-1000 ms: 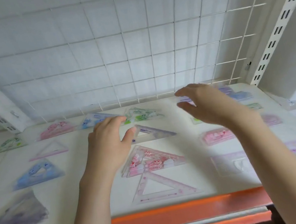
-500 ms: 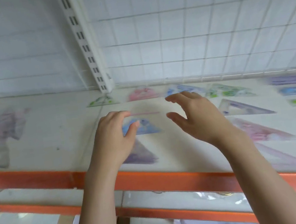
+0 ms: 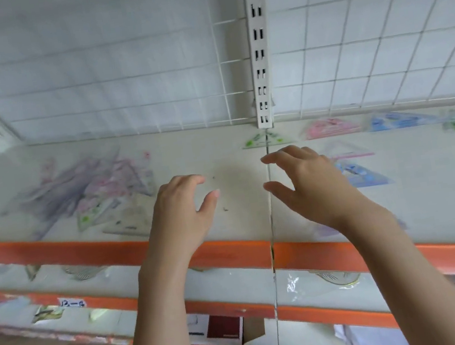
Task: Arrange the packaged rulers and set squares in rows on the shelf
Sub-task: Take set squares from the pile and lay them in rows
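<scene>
A loose heap of packaged rulers and set squares (image 3: 90, 192) lies on the left part of the white shelf (image 3: 236, 180). On the right part, set squares lie spread in rows: a green one (image 3: 264, 139), a pink one (image 3: 331, 127), two blue ones (image 3: 398, 120) (image 3: 362, 175). My left hand (image 3: 181, 208) hovers over bare shelf, fingers loosely bent, holding nothing. My right hand (image 3: 307, 181) hovers beside it near the seam between the two shelf boards, also holding nothing, and covers part of the nearer blue set square.
A white slotted upright (image 3: 258, 49) and wire grid stand behind the shelf. An orange front lip (image 3: 84, 247) runs along its near edge. A lower shelf (image 3: 310, 281) below holds more plastic-wrapped items, and small booklets (image 3: 220, 327) lie beneath that.
The view has swung left along the shelf, bringing the heap into sight. Both hands have moved left with it, away from the laid-out set squares, and hold nothing throughout.
</scene>
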Motion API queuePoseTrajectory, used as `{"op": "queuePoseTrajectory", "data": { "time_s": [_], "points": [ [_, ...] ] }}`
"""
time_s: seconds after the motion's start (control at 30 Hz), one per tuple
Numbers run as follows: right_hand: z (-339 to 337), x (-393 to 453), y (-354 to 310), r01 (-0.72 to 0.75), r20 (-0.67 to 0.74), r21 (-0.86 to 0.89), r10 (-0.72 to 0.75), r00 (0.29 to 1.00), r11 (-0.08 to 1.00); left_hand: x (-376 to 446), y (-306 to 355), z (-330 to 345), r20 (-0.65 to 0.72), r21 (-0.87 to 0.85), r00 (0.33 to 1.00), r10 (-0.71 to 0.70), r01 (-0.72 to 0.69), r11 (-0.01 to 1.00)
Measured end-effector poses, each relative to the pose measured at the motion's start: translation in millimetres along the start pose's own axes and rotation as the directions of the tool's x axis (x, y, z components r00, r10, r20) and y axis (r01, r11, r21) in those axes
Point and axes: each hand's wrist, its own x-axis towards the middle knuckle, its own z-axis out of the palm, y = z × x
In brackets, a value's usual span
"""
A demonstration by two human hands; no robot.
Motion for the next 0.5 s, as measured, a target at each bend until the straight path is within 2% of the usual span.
{"op": "queuePoseTrajectory", "data": {
  "time_s": [0.3,0.5],
  "points": [
    [20.9,3.4,-35.5,0.099,0.127,0.028,-0.102,0.987,0.995,-18.0,-64.1,-42.9,-0.05,0.14,0.972,-0.231,0.236,0.962],
    [35.0,9.2,-52.3,0.108,0.159,0.058,-0.116,0.98,0.992,-6.1,-90.6,-60.3,0.137,0.193,0.938,-0.318,0.29,0.937]
  ]
}}
